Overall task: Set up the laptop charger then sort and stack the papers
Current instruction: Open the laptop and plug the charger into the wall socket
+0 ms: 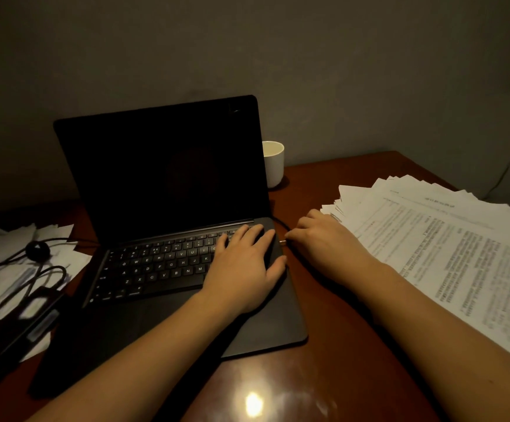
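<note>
A black laptop point(168, 184) stands open on the brown desk, its screen dark. My left hand point(244, 263) lies flat on the right end of its keyboard, fingers straight. Right beside the laptop's right edge, my right hand point(323, 242) pinches the charger plug point(282, 241), whose metal tip points at the laptop's side. The plug's black cable point(279, 222) runs back behind the laptop. A fanned pile of printed papers point(448, 248) covers the desk's right side. More papers point(7, 269) lie at the left, under the charger brick point(39, 318) and its looped cord point(19, 263).
A white mug point(273, 162) stands behind the laptop's right corner, near the wall. Bare desk surface point(323, 360) with a lamp reflection lies in front between my forearms. A thin cable point(509, 166) hangs down the wall at the far right.
</note>
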Available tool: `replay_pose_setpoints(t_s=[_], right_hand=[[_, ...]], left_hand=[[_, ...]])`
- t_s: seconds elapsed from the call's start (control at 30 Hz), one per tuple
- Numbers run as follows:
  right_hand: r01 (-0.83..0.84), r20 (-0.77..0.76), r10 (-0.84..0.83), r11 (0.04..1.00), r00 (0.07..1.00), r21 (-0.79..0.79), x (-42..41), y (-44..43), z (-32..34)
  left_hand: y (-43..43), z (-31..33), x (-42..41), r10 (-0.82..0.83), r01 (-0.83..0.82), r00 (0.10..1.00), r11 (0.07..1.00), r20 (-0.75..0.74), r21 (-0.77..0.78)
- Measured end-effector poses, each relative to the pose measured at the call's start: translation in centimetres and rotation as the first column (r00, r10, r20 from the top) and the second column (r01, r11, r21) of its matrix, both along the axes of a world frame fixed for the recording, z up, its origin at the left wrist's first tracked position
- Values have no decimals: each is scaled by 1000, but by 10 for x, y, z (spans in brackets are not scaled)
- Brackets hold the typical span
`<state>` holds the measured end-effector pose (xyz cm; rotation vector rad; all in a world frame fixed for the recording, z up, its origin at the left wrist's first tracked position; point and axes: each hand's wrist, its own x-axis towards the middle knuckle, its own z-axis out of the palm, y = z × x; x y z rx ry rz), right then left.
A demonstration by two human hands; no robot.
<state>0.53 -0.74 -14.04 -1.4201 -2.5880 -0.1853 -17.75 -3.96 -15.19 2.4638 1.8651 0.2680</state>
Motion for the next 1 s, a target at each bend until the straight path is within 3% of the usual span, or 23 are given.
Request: replay_pose_setpoints(t_s=[0.37, 0.5, 0.6, 1.0], right_hand=[[-40, -47, 38, 998, 998, -48, -7, -1, -3], [-45, -260, 23, 996, 965, -79, -3, 1, -10], [-31, -337, -11, 992, 941, -119, -1, -1, -11], [54, -342, -108, 985, 933, -162, 5, -6, -6]], left_hand=[[0, -1, -2, 1, -1, 999, 1000, 38, -4], [0, -1, -2, -1, 1, 998, 1000, 59, 1], [0, -1, -2, -2, 2, 998, 1000, 67, 1], [-1, -1, -3, -4, 4, 997, 1000, 77, 3]])
